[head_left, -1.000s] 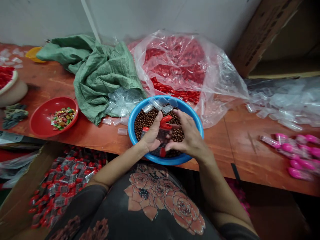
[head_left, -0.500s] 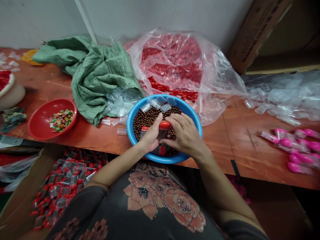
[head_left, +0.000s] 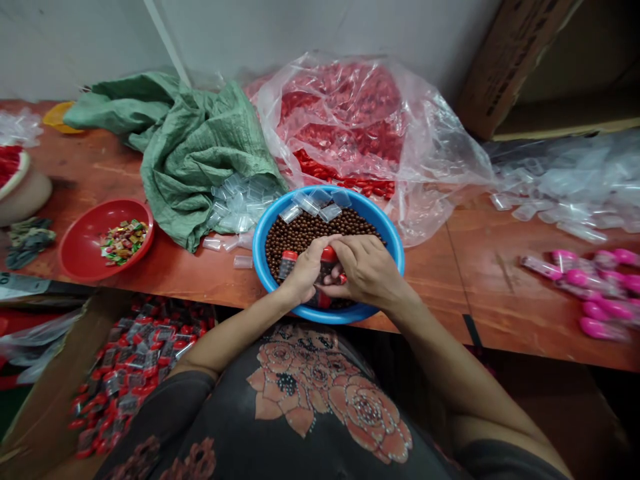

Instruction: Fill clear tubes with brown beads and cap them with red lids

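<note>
Over the blue basin of small brown balls, my two hands meet around a small clear container with a red cap. My left hand is closed around its left side. From the right, my right hand curls over it, its index finger and thumb near the red cap. A bit of red also shows under my right fingers; I cannot tell what it is. Another red-capped container lies on the balls by my left hand, and one more is partly hidden below. Empty clear containers rest at the basin's back.
Behind the basin lies a clear plastic bag of red pieces. A green sack and a red bowl of wrapped sweets stand left. Filled red-capped containers fill a box below. Pink-capped tubes lie right.
My hands have drawn closer together around the red-capped container, and my fingers now cover more of its cap. A bit of red now shows under my right fingers.
</note>
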Available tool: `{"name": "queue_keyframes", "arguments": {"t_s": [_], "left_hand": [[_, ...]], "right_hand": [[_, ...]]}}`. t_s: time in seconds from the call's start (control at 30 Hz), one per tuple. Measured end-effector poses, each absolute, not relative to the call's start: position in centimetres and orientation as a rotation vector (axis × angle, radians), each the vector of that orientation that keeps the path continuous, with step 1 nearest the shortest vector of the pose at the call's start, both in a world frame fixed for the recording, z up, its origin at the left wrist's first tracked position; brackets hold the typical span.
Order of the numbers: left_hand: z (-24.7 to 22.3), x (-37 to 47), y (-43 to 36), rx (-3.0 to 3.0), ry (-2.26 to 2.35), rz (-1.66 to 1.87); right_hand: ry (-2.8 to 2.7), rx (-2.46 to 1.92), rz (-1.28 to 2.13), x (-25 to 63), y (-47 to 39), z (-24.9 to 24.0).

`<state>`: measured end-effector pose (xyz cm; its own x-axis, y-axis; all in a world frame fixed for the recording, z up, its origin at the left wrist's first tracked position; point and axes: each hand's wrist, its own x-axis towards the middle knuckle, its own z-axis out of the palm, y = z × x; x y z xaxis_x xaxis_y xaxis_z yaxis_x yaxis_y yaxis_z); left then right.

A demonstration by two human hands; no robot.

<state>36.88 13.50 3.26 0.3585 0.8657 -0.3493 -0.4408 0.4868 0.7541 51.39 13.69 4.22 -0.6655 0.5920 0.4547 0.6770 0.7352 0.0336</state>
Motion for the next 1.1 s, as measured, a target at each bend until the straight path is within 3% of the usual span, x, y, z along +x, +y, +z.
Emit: {"name": "queue_keyframes", "arguments": {"t_s": [0.17,0.37,0.5,0.63,0.9,1.1], "left_hand": [[3.0,36.9,13.1,0.652,0.854,0.877],[4.2,30.9,14.9,1.410,1.248,0.807],[4.0,27.8,15.8,1.936,1.648,0.311],[3.0,29.1,15.7,1.918,1.676,0.110],[3.0,30.1,17.0,1.777,1.531,0.431],[2.9,30.0,18.3,1.547,1.319,0.255]], "right_hand": [[-2.504,-0.982,-0.230,51.7,13.7,3.0],[-2.465,-1.192,0.459,53.6,13.0,2.6],[-2.550,-1.172,0.718,52.8,12.2,2.2],[-2.647,-1.125,0.798,51.2,12.1,1.7],[-2.663,-1.255,0.773,51.4,12.4,0.9],[-2.669,-1.188,0.914,52.3,12.6,0.4]]}}
